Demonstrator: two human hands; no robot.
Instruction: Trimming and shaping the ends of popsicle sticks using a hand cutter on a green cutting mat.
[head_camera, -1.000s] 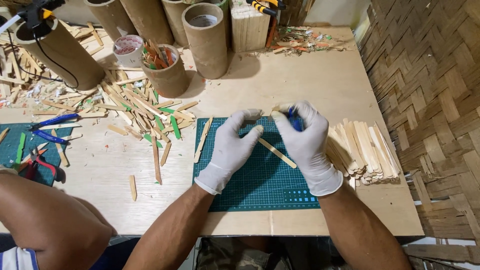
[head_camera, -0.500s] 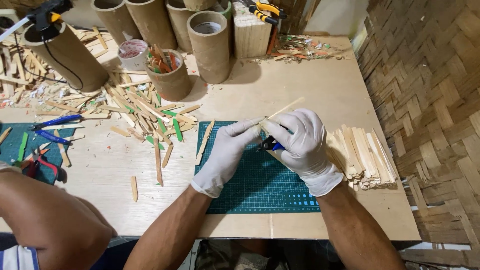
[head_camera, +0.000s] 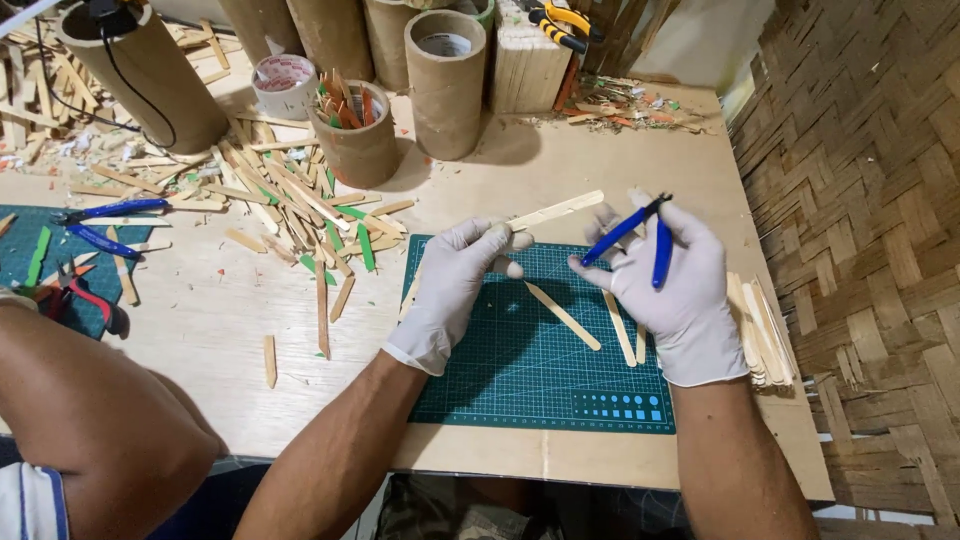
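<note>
Both my hands wear white gloves above a green cutting mat. My left hand pinches one end of a flat wooden stick that points up and to the right. In my right hand I hold blue-handled cutters, handles spread, just right of the stick's far end. Two loose wooden sticks lie on the mat under my hands.
A stack of wooden sticks lies at the mat's right. Scattered sticks, cardboard tubes, a tube of tools, a tape roll and blue cutters fill the left and back. A person's bare arm sits at lower left.
My hands have drawn apart. The right hand lifted the cutters away from the stick, and the left hand now holds the stick alone, raised above the mat.
</note>
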